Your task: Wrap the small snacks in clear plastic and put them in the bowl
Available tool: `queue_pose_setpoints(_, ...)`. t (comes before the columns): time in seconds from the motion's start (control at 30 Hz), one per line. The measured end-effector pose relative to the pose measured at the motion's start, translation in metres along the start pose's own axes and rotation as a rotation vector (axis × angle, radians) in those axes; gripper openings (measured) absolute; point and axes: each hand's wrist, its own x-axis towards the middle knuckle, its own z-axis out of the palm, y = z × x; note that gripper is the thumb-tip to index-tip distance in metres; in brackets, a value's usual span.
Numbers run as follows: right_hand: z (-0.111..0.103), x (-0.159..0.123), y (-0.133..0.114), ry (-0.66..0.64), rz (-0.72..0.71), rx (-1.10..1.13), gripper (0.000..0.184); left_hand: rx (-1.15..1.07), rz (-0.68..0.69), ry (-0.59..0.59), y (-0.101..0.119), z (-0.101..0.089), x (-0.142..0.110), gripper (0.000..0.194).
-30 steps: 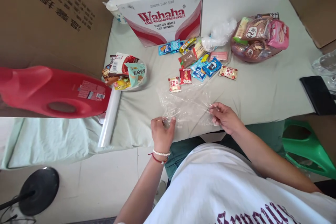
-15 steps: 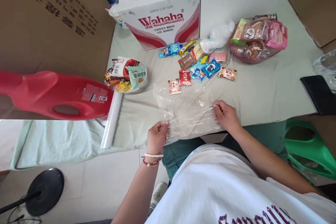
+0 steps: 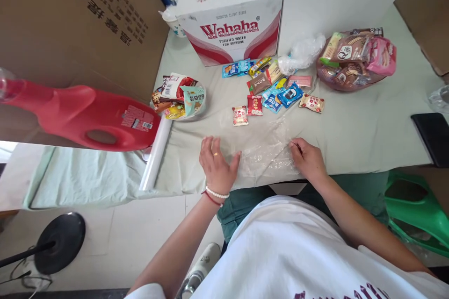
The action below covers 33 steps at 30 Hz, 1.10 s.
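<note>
Left hand (image 3: 218, 163): spread wide, palm down, thumb apart from the fingers; placed at the left end of the clear film (image 3: 263, 156), cannot tell whether touching.
Bracelets (image 3: 217, 193): circling the left wrist, one of white beads, one red.
Right hand (image 3: 308, 159): closed, pinching the right edge of the film between thumb and fingertips.
Film: lying wrinkled on the surface (image 3: 365, 135) between both hands, close to the near edge; see-through, glinting along the creases.
Surface: covered in pale green cloth, hanging in folds at the left.
Cream packet (image 3: 240, 116): lying flat just beyond the film, close beside the red packet (image 3: 254, 105).
Blue packet (image 3: 290, 95): lying in a loose, mixed heap, among others in brown, pink and yellow.
Cream-and-red packet (image 3: 312, 103): lying at the right of the heap, beyond the right hand.
Crumpled plastic (image 3: 305, 51): bunched up behind the heap, whitish.
Brown bowl (image 3: 336, 84): filled high with wrapped snacks, standing at the far right.
Round container (image 3: 201, 110): filled with more snack packs, standing at the left.
White roll (image 3: 156, 154): lying near that container, pointing toward the near edge.
Red jug (image 3: 70, 107): lying on its side against the brown cardboard (image 3: 45, 42).
Wahaha box (image 3: 231, 23): standing upright behind the packets, beside a paper cup (image 3: 177, 25).
Black flat object (image 3: 433, 135): lying at the right, well apart from both hands.
</note>
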Motion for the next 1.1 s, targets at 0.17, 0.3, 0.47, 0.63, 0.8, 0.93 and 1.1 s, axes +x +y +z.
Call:
queue_pose_setpoints(0.17, -0.001, -0.004, 0.007, 0.045, 0.025, -0.006, 0.036, -0.225, -0.141, -0.1, 0.009, 0.027, 0.017, 0.027)
queue_pose_setpoints(0.3, 0.0, -0.003, 0.013, 0.036, 0.037, 0.04, 0.036, -0.724, -0.367, -0.155, 0.03, 0.023, 0.025, 0.013)
queue_pose_setpoints(0.47, 0.001, -0.002, 0.017, 0.044, 0.025, 0.073, 0.036, -1.201, -0.863, -0.278, 0.045, 0.014, 0.047, 0.043)
queue_pose_setpoints(0.63, -0.002, -0.002, 0.02, 0.032, 0.039, 0.062, 0.038, -1.237, -0.92, -0.507, 0.032, 0.004, 0.064, 0.065)
queue_pose_setpoints(0.8, -0.004, 0.001, 0.02, 0.015, 0.059, 0.087, 0.037, -1.277, -0.944, -0.318, 0.014, 0.003, 0.064, 0.053)
queue_pose_setpoints(0.93, 0.0, 0.005, 0.012, -0.02, 0.061, 0.103, 0.037, -1.304, -0.956, -0.098, 0.004, 0.011, 0.057, 0.051)
queue_pose_setpoints(1.1, 0.002, 0.009, 0.007, -0.047, 0.076, 0.078, 0.04, -0.994, -0.688, 0.088, -0.014, 0.016, 0.046, 0.049)
